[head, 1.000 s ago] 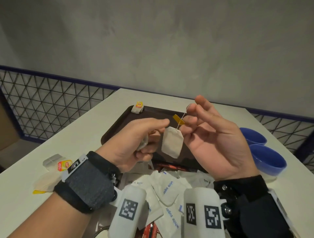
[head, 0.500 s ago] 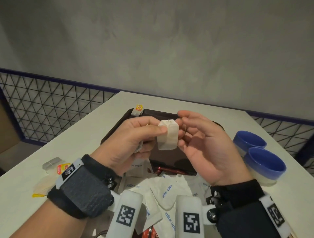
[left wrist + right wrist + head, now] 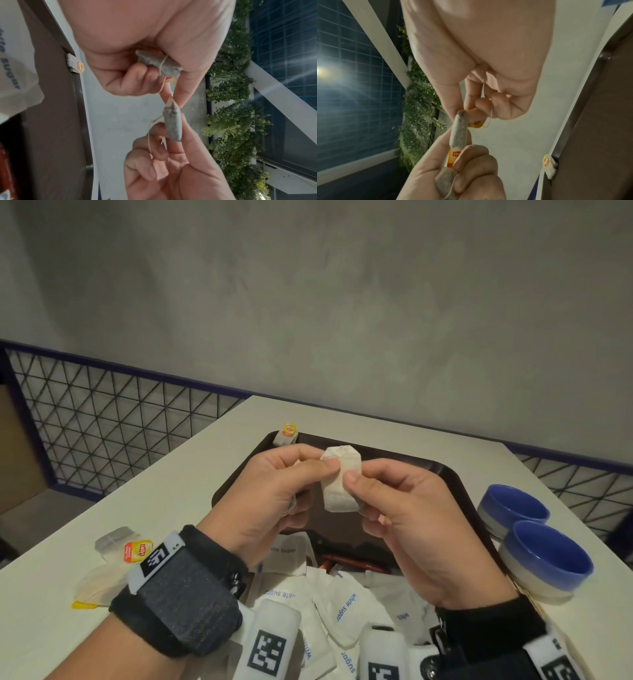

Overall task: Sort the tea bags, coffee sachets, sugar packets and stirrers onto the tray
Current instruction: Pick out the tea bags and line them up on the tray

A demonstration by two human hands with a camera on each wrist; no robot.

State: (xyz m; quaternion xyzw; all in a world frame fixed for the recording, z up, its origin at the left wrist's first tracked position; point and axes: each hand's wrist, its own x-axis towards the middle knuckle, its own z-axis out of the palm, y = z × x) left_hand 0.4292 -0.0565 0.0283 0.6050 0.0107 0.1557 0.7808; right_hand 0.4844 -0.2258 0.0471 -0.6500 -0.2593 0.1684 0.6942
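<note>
Fingers of the left hand [image 3: 270,494] and right hand [image 3: 407,518] pinch one tea bag [image 3: 340,484] between thumb and forefinger, upright in the air above the brown tray [image 3: 442,470]. The left hand's lower fingers also curl round a second tea bag [image 3: 157,62]. A third tea bag [image 3: 286,435] leans on the tray's far-left corner. White sugar packets [image 3: 346,607] lie heaped at the near edge. Two blue bowls [image 3: 544,559] stand on the surface [image 3: 171,491], right; more tea bags [image 3: 123,549] lie left.
</note>
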